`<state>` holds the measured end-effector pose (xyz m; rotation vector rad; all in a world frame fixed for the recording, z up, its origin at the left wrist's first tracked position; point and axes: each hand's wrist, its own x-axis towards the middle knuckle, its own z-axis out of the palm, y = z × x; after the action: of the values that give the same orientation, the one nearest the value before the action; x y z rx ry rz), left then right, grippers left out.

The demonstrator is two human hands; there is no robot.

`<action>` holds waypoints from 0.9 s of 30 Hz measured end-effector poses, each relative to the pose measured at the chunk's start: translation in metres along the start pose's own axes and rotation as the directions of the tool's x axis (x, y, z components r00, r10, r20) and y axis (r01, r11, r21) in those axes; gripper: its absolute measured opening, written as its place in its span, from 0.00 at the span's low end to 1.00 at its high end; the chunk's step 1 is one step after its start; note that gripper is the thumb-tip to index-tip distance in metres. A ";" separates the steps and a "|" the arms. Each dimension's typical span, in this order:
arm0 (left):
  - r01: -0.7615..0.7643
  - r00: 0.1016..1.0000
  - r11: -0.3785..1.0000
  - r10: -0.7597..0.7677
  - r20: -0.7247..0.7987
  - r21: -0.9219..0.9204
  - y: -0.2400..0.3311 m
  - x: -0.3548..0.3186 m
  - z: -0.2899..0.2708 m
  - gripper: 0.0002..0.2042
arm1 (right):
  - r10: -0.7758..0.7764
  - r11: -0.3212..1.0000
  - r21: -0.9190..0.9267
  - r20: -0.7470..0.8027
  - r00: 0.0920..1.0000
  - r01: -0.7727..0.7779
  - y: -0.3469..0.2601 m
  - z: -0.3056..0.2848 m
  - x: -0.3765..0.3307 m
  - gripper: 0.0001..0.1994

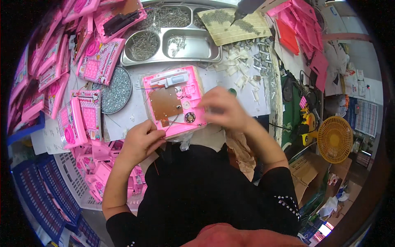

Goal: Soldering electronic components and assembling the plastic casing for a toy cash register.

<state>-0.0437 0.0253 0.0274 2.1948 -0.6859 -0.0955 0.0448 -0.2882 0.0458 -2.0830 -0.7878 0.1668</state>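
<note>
Now both hands grip the opened pink toy case (175,99), brown circuit board (164,103) exposed.

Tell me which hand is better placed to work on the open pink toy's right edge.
Right, probably. The right hand is already at the right edge of the open pink toy, while the left hand braces its lower left corner.

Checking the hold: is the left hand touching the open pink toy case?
Touching. The head view shows the left hand's fingers lying on the pink toy case's lower left edge.
</note>
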 end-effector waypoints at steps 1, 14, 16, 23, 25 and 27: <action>0.002 1.000 1.000 -0.002 0.020 0.028 0.001 -0.001 -0.003 0.12 | 0.172 0.981 0.089 0.006 0.985 -0.172 0.010 -0.018 0.000 0.12; 0.023 0.998 0.977 -0.034 0.046 0.210 -0.021 0.146 -0.072 0.05 | -0.021 0.717 -0.695 0.061 0.998 0.057 0.094 -0.099 0.030 0.13; -0.011 1.000 0.901 0.021 -0.019 0.434 -0.047 0.188 -0.053 0.05 | -0.086 0.734 -0.675 0.019 0.996 0.076 0.095 -0.104 0.029 0.13; -0.358 0.929 0.782 0.352 0.112 0.511 -0.087 0.254 -0.012 0.06 | -0.087 0.810 -0.585 -0.082 0.993 0.023 0.079 -0.116 0.011 0.12; -0.055 0.998 0.909 0.062 -0.003 0.414 -0.071 0.258 -0.013 0.05 | -0.088 0.832 -0.555 -0.114 0.990 0.010 0.076 -0.116 0.005 0.12; 0.100 0.988 0.950 -0.059 -0.143 0.295 -0.062 0.258 -0.020 0.06 | -0.080 0.849 -0.528 -0.159 0.984 -0.016 0.074 -0.115 0.000 0.12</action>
<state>0.2085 -0.0589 0.0358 2.4959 -0.5658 0.1217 0.1251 -0.3989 0.0578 -2.5552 -0.8233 -0.2865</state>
